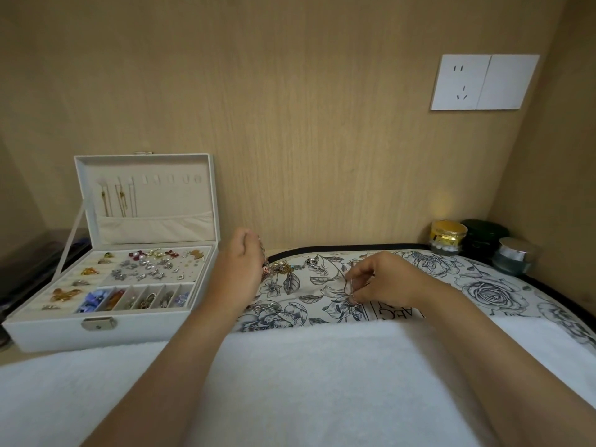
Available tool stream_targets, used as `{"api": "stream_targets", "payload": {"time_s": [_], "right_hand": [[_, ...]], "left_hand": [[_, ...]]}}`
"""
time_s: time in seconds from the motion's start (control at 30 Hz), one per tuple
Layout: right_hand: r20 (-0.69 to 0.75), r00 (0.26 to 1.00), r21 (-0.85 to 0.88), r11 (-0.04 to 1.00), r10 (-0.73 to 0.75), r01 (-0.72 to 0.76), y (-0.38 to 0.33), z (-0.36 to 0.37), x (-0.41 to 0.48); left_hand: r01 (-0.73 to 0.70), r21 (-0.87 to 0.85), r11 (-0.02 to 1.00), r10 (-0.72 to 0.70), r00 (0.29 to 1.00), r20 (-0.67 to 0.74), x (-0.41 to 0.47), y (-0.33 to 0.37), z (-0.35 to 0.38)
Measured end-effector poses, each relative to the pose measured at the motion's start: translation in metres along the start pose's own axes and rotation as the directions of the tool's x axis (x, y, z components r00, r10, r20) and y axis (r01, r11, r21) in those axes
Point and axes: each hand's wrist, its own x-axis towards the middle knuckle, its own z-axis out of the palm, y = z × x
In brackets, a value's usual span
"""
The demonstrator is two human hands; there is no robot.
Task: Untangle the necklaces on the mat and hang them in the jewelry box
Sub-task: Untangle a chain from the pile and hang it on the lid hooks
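White jewelry box [58, 333] — gold necklaces [121, 201] inside

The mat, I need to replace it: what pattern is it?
The mat is white with dark line-drawn roses and leaves; head view.

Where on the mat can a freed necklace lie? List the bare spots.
Bare: the mat from the right hand, which pinches a thin chain, to the jars; also the white towel in front. Crowded: the tangle that the left hand holds.
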Motion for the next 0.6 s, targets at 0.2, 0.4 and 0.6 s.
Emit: {"api": "stream_targets", "payload": {"time_s": [0.2, 0.4, 0.6], "right_hand": [[-0.061, 0.998, -0.015, 1.000, -0.007, 0.006, -0.002, -0.003, -0.002], [-0.089, 0.995, -0.001, 0.999, -0.032, 0.032, -0.005, -0.001, -0.004], [-0.140, 0.987, -0.348, 0.937, -0.076, 0.023, -0.009, -0.004, -0.005]], "left_hand": [[-0.184, 0.418, 0.890, 0.083, 0.965, 0.249, -0.007, -0.004, -0.003], [-0.230, 0.325, 0.917, 0.068, 0.895, 0.440, -0.012, -0.006, 0.006], [-0.048, -0.008, 0.999, 0.046, 0.887, 0.460, -0.017, 0.007, 0.013]]}}
